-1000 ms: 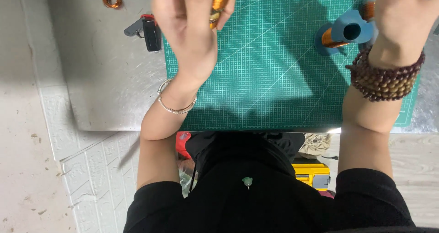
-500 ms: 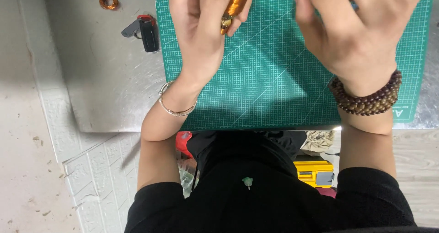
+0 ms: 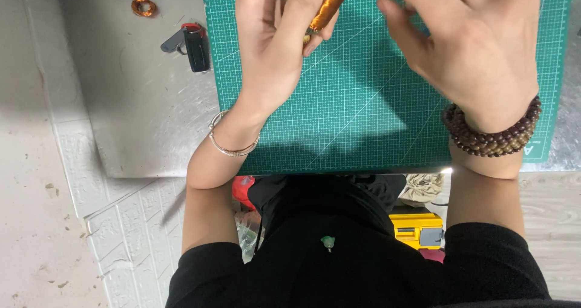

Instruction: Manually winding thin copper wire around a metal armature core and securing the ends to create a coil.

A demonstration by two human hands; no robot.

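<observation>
At the far left of the worktop point(image 3: 145, 132) lay a small copper ring point(image 3: 144, 7) and a black tool point(image 3: 189, 42). Over the green mat point(image 3: 363, 114), your left hand point(image 3: 272, 48) gripped a shiny copper-wound coil point(image 3: 330, 2); your right hand point(image 3: 472, 48) hovered open-fingered, empty, near it.

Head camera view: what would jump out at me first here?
Probably the shiny copper-coloured coil pinched in the left hand at the top, above the green cutting mat. The right hand, with its beaded bracelet, hovers open beside it. A small copper ring lies far left on the metal table.
</observation>
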